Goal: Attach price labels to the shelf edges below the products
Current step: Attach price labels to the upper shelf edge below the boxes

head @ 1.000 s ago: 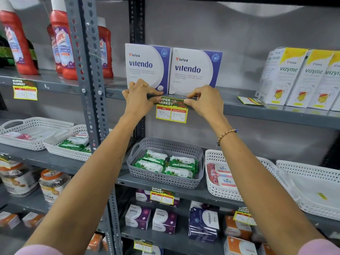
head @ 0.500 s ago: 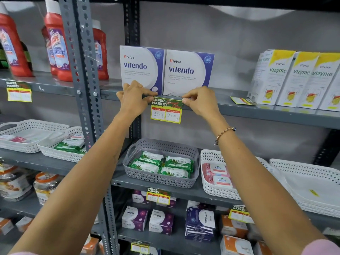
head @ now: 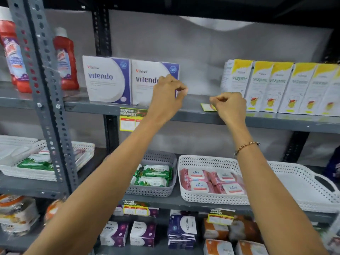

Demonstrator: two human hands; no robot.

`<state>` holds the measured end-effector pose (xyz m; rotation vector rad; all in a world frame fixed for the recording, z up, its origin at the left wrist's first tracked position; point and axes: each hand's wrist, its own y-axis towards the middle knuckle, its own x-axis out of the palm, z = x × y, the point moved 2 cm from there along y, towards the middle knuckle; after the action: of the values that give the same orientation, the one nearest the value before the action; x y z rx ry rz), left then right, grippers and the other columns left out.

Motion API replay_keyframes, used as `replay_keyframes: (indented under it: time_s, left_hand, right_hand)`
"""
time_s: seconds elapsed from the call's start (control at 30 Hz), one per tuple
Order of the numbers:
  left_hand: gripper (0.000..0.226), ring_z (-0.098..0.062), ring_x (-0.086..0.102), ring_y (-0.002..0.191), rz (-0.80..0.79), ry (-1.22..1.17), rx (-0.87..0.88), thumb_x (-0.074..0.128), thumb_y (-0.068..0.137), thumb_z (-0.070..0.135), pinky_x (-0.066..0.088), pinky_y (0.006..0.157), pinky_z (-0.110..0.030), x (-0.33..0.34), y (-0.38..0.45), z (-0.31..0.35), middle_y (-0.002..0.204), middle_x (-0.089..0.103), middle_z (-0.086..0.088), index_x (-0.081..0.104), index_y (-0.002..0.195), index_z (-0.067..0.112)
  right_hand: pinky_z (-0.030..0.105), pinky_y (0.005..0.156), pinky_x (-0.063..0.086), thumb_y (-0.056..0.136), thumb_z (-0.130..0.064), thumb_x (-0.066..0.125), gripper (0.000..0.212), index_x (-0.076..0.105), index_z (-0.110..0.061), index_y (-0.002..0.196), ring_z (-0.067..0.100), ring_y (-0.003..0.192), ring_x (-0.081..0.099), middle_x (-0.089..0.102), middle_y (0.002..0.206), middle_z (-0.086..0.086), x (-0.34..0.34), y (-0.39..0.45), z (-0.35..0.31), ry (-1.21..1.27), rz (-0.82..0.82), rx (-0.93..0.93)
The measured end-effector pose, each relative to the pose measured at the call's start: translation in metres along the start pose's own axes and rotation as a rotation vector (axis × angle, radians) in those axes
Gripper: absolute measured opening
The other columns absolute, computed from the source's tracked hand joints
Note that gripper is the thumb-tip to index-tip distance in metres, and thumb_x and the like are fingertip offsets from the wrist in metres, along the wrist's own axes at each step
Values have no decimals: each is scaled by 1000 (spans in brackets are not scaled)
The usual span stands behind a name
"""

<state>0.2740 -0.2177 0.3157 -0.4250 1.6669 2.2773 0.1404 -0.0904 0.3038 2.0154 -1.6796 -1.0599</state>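
Note:
A green and yellow price label (head: 128, 118) hangs on the grey shelf edge (head: 193, 117) below two white and purple Vitendo boxes (head: 108, 80); my left forearm hides its right part. My left hand (head: 168, 94) hovers in front of the right Vitendo box, fingers curled, nothing visible in it. A loose price label (head: 207, 107) lies flat on the shelf between the Vitendo boxes and the yellow-topped Vizyme boxes (head: 276, 87). My right hand (head: 229, 106) has its curled fingers pinching that label's right end.
Red cleaner bottles (head: 65, 59) stand left of a perforated grey upright (head: 44, 92). The shelf below holds a grey basket (head: 154, 192) of green packs and white baskets (head: 211, 198) of pink packs. Lower shelves carry more boxes and labels (head: 136, 208).
Both hands let go of the label hung under the Vitendo boxes and moved right. The right hand reached the loose label on the shelf. The view shifted right and closer.

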Motion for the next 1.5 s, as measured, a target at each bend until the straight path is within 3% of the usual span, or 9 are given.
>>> replay_keyframes:
  time_s: [0.13, 0.23, 0.3, 0.43, 0.6, 0.73, 0.93, 1.1, 1.5]
  left_hand:
    - [13, -30, 53, 94, -94, 65, 16, 60, 85, 16, 45, 84, -41, 38, 26, 19, 96, 65, -12, 73, 88, 14]
    - [15, -33, 53, 98, -195, 123, 11, 59, 86, 16, 44, 86, -41, 64, 45, 22, 98, 63, -16, 73, 88, 11]
    - [17, -33, 53, 98, -268, 155, -14, 58, 86, 17, 46, 86, -41, 80, 57, 18, 99, 63, -17, 74, 88, 11]
    - [18, -30, 56, 98, -389, 188, -84, 58, 85, 17, 51, 86, -45, 103, 74, 6, 98, 68, -13, 76, 86, 12]
    - [31, -33, 52, 108, -541, 286, -179, 50, 91, 30, 47, 93, -47, 125, 85, 5, 106, 64, -16, 72, 91, 8]
    - [40, -32, 36, 122, -643, 389, -183, 41, 95, 36, 35, 100, -47, 140, 87, 5, 123, 50, -16, 64, 111, 8]
    - [33, -34, 34, 119, -691, 314, -173, 41, 94, 35, 31, 98, -46, 152, 91, 8, 120, 48, -17, 63, 84, 13]
    - [39, -31, 33, 123, -796, 352, -152, 45, 92, 43, 30, 98, -43, 167, 95, 5, 122, 49, -13, 65, 110, 15]
    - [27, -26, 42, 118, -728, 216, -290, 57, 86, 36, 30, 100, -42, 178, 100, 9, 114, 63, -5, 69, 103, 19]
  right_hand:
    - [26, 51, 34, 82, -34, 63, 40, 50, -11, 52, 31, 74, 59, 52, 56, 7, -25, 27, 25, -125, 8, 174]
    - [29, 67, 37, 85, -44, 61, 38, 50, -12, 67, 33, 100, 61, 60, 85, 15, -32, 35, 34, -161, -73, 232]
    - [32, 72, 40, 85, -49, 60, 45, 58, -5, 91, 34, 106, 59, 64, 100, 18, -31, 36, 33, -200, -146, 237]
    - [30, 67, 35, 80, -58, 61, 53, 51, -7, 88, 33, 101, 59, 56, 86, 10, -22, 41, 26, -289, -258, 213]
    - [30, 72, 39, 78, -41, 72, 53, 54, -1, 107, 32, 108, 56, 62, 113, 15, -18, 41, 24, -364, -289, 178]
    - [29, 73, 39, 81, -29, 72, 43, 55, -1, 107, 31, 109, 57, 62, 115, 17, -18, 39, 25, -399, -268, 166]
    - [29, 70, 38, 81, -33, 72, 42, 56, -2, 105, 31, 105, 58, 63, 112, 16, -16, 38, 26, -403, -254, 134]
    - [30, 69, 37, 82, -38, 69, 42, 57, -1, 99, 32, 100, 58, 65, 106, 16, -16, 36, 28, -411, -239, 96]
    - [29, 66, 39, 82, -24, 70, 33, 57, -2, 103, 30, 99, 60, 66, 104, 14, -12, 35, 32, -412, -189, 72]
